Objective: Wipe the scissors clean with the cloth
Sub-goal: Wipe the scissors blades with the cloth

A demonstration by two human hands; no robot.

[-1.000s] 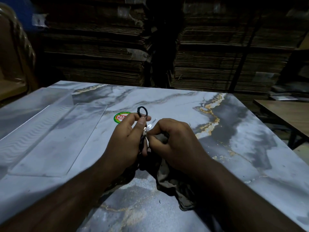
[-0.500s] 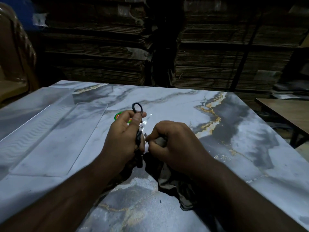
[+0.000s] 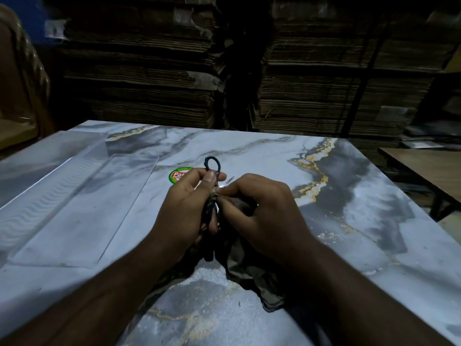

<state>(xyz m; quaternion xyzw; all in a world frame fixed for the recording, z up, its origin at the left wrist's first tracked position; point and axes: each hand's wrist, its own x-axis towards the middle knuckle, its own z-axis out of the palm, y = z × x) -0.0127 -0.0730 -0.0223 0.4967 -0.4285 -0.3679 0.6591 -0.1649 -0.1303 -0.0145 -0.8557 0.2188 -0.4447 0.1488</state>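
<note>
The left hand clamped the scissors upright above the worktop. Right hand fingers pinched the cloth against them. Best, probably, to steady the handles and stroke away from the edge.

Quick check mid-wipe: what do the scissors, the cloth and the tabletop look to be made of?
Scissors: dark, matte handle loops, probably plastic or coated; a thin bright glint beside the fingers suggests a metal blade, mostly hidden.
Cloth: soft woven fabric, dull olive-brown, crumpled and draping in folds.
Tabletop: marble-look grey and white with gold veins and a smooth sheen; real stone or laminate, cannot tell.
</note>
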